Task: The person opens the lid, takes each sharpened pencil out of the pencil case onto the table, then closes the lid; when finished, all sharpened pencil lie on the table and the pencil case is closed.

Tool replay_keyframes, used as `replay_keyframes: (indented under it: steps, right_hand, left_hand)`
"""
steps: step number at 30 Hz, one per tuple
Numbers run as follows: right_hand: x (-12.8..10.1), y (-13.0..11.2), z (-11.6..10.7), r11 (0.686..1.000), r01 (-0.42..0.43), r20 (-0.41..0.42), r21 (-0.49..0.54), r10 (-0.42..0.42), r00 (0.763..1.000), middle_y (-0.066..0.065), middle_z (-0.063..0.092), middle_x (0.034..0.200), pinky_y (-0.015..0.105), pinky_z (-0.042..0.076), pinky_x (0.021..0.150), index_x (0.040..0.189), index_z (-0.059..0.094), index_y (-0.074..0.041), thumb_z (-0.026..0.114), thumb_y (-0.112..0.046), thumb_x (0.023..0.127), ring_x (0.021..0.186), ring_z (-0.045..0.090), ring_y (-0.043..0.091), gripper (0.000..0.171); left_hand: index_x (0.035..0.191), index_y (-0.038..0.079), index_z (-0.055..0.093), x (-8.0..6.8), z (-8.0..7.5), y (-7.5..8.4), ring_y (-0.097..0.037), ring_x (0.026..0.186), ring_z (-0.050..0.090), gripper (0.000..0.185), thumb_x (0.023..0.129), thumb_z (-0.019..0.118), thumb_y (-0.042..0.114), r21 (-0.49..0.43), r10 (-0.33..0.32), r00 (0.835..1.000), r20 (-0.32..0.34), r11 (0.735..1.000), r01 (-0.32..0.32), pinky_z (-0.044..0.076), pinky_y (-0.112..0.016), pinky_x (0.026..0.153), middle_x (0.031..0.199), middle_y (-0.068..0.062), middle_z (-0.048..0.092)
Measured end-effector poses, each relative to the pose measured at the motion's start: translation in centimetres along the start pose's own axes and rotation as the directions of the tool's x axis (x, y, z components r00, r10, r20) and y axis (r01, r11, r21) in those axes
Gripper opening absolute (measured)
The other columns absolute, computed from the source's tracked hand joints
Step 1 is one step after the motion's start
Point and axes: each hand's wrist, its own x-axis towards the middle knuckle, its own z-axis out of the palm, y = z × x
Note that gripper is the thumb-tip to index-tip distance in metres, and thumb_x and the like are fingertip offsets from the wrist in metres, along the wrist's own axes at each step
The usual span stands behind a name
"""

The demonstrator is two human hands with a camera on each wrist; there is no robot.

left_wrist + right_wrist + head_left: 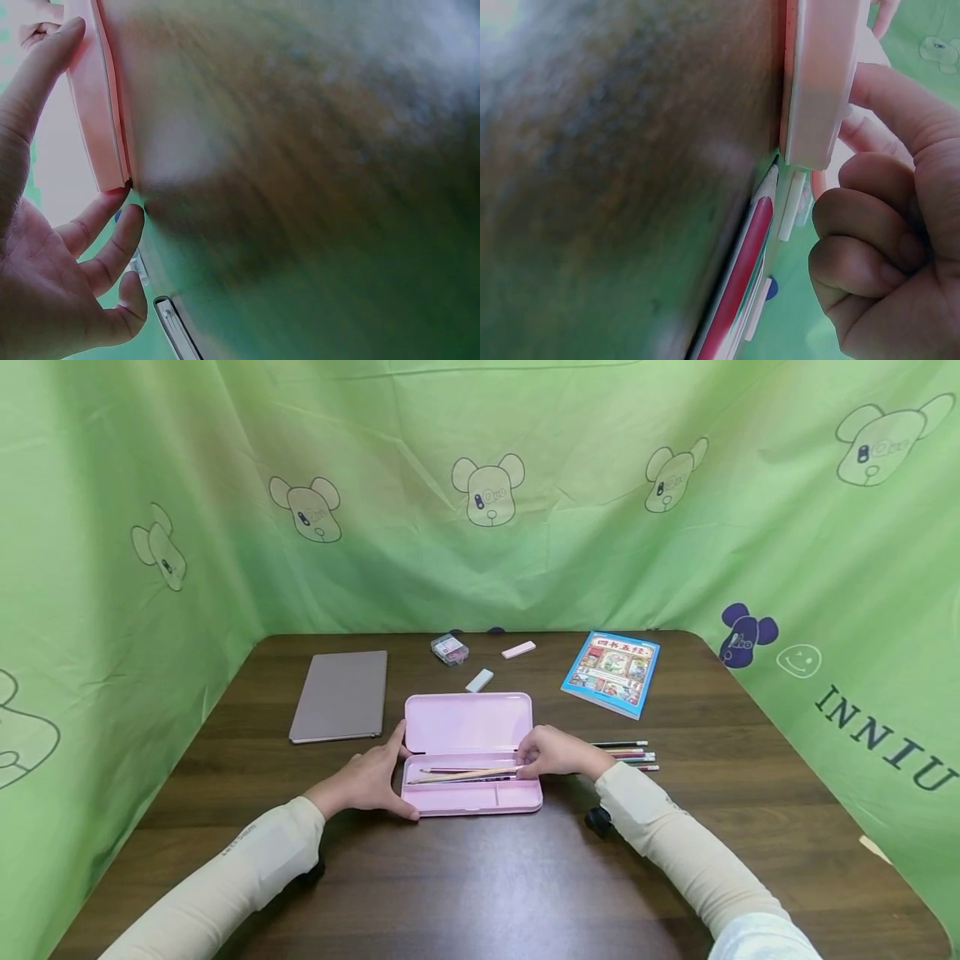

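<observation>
The pencil case (468,727) is coloured pale pink throughout, lid and tray alike. The pencils (465,773) laid in its tray are seen in natural wood, dark red and dark tones. The pencils (628,755) beside it are striped in pink, green and black with white ends. The table (480,877) is finished in dark brown wood grain. The notebook (341,695) is covered in plain grey-brown. The book (612,672) is bordered in blue, with a red title panel. The backdrop cloth (585,510) is printed light green with outlined bear heads. The sleeves (225,881) are coloured cream.
</observation>
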Motion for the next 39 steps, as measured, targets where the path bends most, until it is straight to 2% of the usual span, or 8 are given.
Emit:
replay_keyframes:
  steps: [7,10,18,29,39]
  right_hand:
    - [-0.6,0.3,-0.4,0.996,-0.081,-0.068,0.044,0.084,0.994,-0.007,0.055,0.058,0.021,0.035,0.052,0.074,0.071,-0.014,0.077,-0.023,0.075,0.057,0.044,0.007,0.011]
    - [-1.2,0.6,-0.7,0.991,-0.116,-0.105,0.073,0.123,0.987,-0.007,0.053,0.056,0.022,0.033,0.051,0.072,0.071,-0.014,0.077,-0.024,0.074,0.056,0.041,0.009,0.012]
    - [-3.8,2.2,-1.5,0.982,-0.135,-0.187,0.134,0.159,0.969,-0.006,0.050,0.051,0.022,0.028,0.048,0.068,0.070,-0.014,0.077,-0.020,0.074,0.051,0.035,0.007,0.011]
    - [-7.8,4.6,-2.9,0.968,-0.196,-0.214,0.155,0.227,0.950,-0.009,0.040,0.046,0.021,0.025,0.045,0.070,0.069,-0.011,0.078,-0.022,0.073,0.046,0.028,0.003,0.015]
    - [-11.4,7.0,-3.8,0.944,-0.277,-0.206,0.177,0.311,0.928,-0.006,0.044,0.051,0.021,0.031,0.048,0.073,0.069,-0.009,0.077,-0.024,0.074,0.048,0.031,0.004,0.017]
  left_hand:
    - [0.147,0.001,-0.004,0.2,-0.1,0.1,-0.026,0.118,0.048,0.142,0.052,0.079,0.064,0.006,-0.011,1.000,0.010,1.000,0.011,0.036,-0.054,0.092,0.127,-0.002,0.053]
    - [0.147,-0.001,-0.004,0.2,-0.1,0.1,-0.027,0.118,0.048,0.142,0.052,0.079,0.064,0.005,-0.002,1.000,0.009,1.000,0.002,0.036,-0.056,0.091,0.127,-0.003,0.053]
    - [0.147,0.000,-0.002,0.3,0.1,0.1,-0.025,0.117,0.049,0.140,0.052,0.080,0.063,0.013,0.003,1.000,0.007,1.000,-0.003,0.037,-0.054,0.090,0.126,-0.001,0.053]
    - [0.146,-0.001,-0.003,0.3,0.2,-0.1,-0.025,0.115,0.050,0.141,0.052,0.080,0.063,0.009,0.005,1.000,0.002,1.000,-0.005,0.036,-0.056,0.090,0.125,-0.001,0.054]
    - [0.146,-0.002,-0.002,0.3,0.3,-0.1,-0.024,0.113,0.051,0.140,0.052,0.080,0.063,0.010,0.011,1.000,-0.003,1.000,-0.011,0.037,-0.055,0.088,0.124,-0.002,0.054]
